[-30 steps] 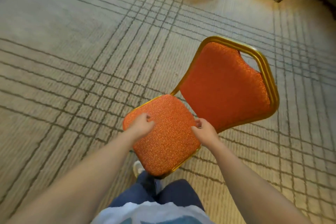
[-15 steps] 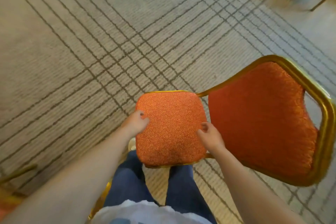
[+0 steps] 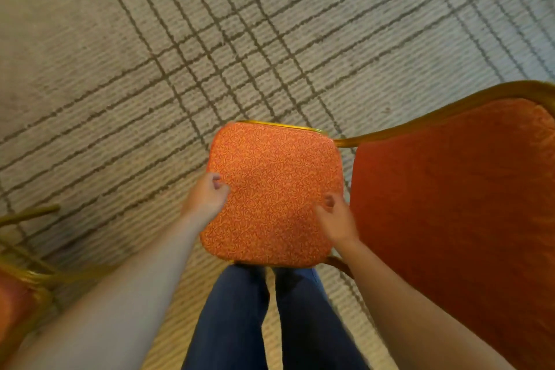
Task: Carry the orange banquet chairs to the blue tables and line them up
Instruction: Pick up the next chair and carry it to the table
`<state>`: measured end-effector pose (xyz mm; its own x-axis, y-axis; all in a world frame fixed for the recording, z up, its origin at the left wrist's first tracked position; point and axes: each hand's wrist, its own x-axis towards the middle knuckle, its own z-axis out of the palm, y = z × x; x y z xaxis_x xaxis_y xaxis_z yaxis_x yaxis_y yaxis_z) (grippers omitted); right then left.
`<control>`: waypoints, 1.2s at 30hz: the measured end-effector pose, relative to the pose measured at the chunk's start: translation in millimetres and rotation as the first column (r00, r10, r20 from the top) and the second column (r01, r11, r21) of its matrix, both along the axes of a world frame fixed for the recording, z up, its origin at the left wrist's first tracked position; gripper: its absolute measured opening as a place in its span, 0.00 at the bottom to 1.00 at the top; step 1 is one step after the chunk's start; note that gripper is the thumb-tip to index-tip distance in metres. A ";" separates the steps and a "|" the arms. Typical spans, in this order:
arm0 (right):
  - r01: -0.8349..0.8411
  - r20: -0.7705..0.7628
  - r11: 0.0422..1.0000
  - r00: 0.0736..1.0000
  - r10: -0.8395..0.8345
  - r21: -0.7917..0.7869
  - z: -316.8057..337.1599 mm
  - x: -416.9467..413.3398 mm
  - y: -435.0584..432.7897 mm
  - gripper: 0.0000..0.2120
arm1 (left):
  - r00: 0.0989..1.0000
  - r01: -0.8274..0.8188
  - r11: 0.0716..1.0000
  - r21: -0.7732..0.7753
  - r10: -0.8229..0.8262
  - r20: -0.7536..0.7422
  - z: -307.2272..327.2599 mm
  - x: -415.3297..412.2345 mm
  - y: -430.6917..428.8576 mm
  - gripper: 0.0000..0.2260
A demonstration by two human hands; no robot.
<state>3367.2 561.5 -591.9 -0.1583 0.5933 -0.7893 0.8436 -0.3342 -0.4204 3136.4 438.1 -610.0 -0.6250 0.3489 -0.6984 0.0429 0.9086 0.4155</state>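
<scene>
At the centre of the frame, 2 bare hands are gripping an orange banquet chair with a patterned fabric seat and a gold metal frame (image 3: pixel 274 192). The left hand (image 3: pixel 207 198) is curling over the seat's left edge with its thumb lying on the cushion, and the right hand (image 3: pixel 336 219) is clamping the seat's right edge, close to where the seat meets the backrest. Both are closing around the seat rim, fingers tucked underneath and out of sight.

The chair appears to be hanging off the floor, seat roughly level and facing the camera, directly above the person's blue-jeaned legs (image 3: pixel 270 318) at the lower centre. Its darker orange padded backrest (image 3: pixel 456 210) is filling the right side of the frame, bordered by a curved gold tube. The pale woven carpet with dark grid lines (image 3: pixel 150 54) is spreading across the upper half.

My judgement is that the carrying step is under way and the lining-up is not yet done, since no blue counter is showing anywhere. To do it well, the person is best keeping the seat level and close to the body, so the weight of the backrest is not twisting the chair out of the right hand. The legs are hidden beneath the seat, so knees may be knocking against them while walking.

At the lower left edge, part of a second orange chair with gold legs (image 3: pixel 21 285) is showing, near the left forearm; giving it room looks wise.
</scene>
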 end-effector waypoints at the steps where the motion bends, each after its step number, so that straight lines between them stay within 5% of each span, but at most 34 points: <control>1: 0.024 -0.001 1.000 1.000 -0.024 -0.012 -13.3 3.7 -0.3 0.26 | 1.000 -0.019 1.000 -0.003 0.019 0.003 -12.1 0.8 1.8 0.16; 8: 0.171 0.058 0.985 0.983 -0.173 0.034 -116.5 17.2 9.6 0.31 | 0.995 -0.078 0.997 -0.024 0.077 -0.056 -101.3 -7.4 10.6 0.22; 15: 0.246 0.081 0.957 0.962 -0.260 0.151 -136.4 0.0 31.6 0.32 | 0.959 -0.113 0.992 -0.049 0.096 -0.265 -140.7 -17.5 11.0 0.29; 30: 0.459 0.131 0.884 0.875 -0.467 0.086 -196.6 11.0 53.4 0.26 | 0.879 -0.394 0.917 -0.055 0.359 -0.315 -176.7 -27.3 10.6 0.26; 36: 0.479 0.131 0.843 0.845 -0.518 0.244 -206.0 5.7 45.6 0.27 | 0.844 -0.470 0.874 -0.125 0.402 -0.356 -174.1 -30.0 18.6 0.30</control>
